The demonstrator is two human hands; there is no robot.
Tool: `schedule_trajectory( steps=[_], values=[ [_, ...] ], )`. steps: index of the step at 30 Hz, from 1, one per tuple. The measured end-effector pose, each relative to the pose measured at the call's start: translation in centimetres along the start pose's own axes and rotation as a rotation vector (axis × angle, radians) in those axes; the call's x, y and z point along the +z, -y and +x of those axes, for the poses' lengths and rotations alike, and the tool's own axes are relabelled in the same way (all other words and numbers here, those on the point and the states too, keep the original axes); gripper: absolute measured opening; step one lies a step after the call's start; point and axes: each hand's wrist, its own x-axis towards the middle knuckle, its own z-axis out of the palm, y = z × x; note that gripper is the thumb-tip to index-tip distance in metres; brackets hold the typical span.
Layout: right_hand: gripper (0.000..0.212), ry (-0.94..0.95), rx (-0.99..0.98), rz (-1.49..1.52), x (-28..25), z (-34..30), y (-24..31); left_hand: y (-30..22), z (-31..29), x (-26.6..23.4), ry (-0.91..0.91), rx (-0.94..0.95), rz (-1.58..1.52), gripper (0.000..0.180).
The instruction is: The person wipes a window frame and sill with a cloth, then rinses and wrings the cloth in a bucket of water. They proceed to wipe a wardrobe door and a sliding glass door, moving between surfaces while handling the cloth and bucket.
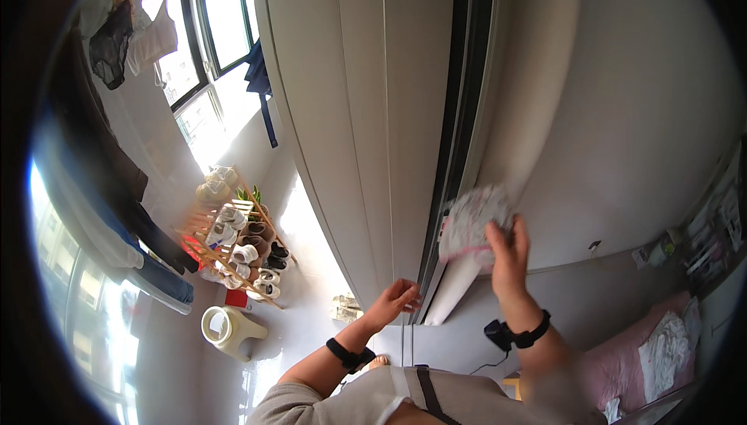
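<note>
My right hand (510, 258) grips a folded cloth (476, 219), whitish-grey with faint marks and a pink edge. Thumb and fingers are pressed into the cloth, which is smeared by motion. It is up against the pale frame beside the dark track of a tall panelled sliding door (366, 114). Lower down, by the door's near end, my left hand (397, 300) is loosely curled with nothing seen in it. Whether those fingers touch the door edge, I cannot tell. Dark bands (352, 355) circle both my wrists.
Left of the door, a wooden rack (210, 226) carries several pairs of shoes. A cream stool (226, 328) stands near it, below hanging clothes (101, 152) and bright windows (222, 12). On the right are a plain wall (638, 98) and a bed with pink bedding (622, 359).
</note>
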Motion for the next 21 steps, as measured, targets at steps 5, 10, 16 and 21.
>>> schedule_trajectory(
  steps=[5, 10, 16, 21],
  values=[
    [0.033, -0.082, -0.888, -0.503, 5.1, 8.5, 7.2, 1.1, -0.6, -1.9, -0.035, -0.038, -0.007, 0.036],
    [0.047, -0.177, -1.414, -1.134, 10.9, 18.1, 9.6, 1.9, -0.3, -3.8, -0.13, -0.06, -0.034, 0.036],
    [0.043, -0.109, -1.13, -1.273, 8.7, 15.9, 4.1, 3.1, -0.5, -5.4, -0.232, -0.09, -0.105, 0.033],
    [0.04, 0.068, -1.041, -1.309, 5.4, 8.2, -3.6, 2.9, -0.2, -6.2, -0.291, -0.025, -0.082, 0.03]
  ],
)
